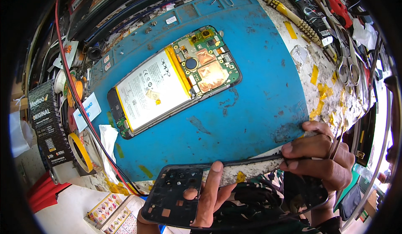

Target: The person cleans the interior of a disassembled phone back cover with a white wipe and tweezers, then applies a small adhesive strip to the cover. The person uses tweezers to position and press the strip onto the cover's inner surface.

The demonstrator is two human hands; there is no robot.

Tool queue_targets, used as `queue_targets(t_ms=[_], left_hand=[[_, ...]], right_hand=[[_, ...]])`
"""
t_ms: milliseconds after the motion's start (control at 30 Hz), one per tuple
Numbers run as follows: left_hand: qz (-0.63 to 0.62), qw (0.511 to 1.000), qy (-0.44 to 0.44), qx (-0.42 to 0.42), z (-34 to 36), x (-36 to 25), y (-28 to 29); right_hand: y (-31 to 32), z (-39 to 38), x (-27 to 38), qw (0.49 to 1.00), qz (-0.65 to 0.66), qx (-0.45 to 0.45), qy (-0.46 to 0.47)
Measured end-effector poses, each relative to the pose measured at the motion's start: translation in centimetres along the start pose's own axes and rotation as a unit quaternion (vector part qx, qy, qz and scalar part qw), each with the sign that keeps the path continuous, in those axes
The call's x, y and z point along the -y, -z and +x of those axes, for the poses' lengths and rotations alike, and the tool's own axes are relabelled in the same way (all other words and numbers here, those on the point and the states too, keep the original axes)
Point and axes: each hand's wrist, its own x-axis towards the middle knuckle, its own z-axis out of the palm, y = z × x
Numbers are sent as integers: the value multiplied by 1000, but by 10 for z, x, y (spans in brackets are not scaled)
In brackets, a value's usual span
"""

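Note:
Low in the view, a black phone frame [173,192] with small cut-outs and a large open middle is held off the mat's near edge. My left hand [209,196] grips it from beneath, one finger showing through the opening and resting on the upper rim. At the frame's right end, my right hand [322,156] pinches the rim between thumb and fingers. Thin metal prongs, perhaps tweezers [336,144], stick out among the right fingers. Beyond lies an opened phone [155,85], its white battery, green circuit board and copper shielding exposed.
A blue work mat [259,108] lies under the phone. At left are a yellow tape roll [79,152], a black package [48,125] and a red-and-black cable [69,73]. A soldering iron [293,18], scissors [348,66] and red pliers [335,4] lie far right.

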Motion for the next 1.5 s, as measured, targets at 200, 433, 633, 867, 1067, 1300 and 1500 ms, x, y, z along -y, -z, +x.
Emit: queue_targets(t_ms=[200,433,633,867,1067,1300,1500], left_hand=[[22,999,-14,-32,-3,-1,-4],[-20,999,-2,26,-8,3,-4],[-23,999,2,46,-6,2,0],[-2,996,-83,11,4,14,-3],[-14,999,-32,3,-1,7,-3],[-18,997,-78,-14,-9,13,-13],[-65,998,1,21,-13,9,-12]], right_hand=[[-3,-9,-14,997,27,-57,38],[38,-6,-33,955,180,-180,-152],[37,28,-41,980,186,62,-10],[3,86,-36,881,383,278,-5],[-11,93,-29,876,347,330,-58],[-11,99,-32,861,342,376,-4],[-17,92,-33,893,300,316,113]])
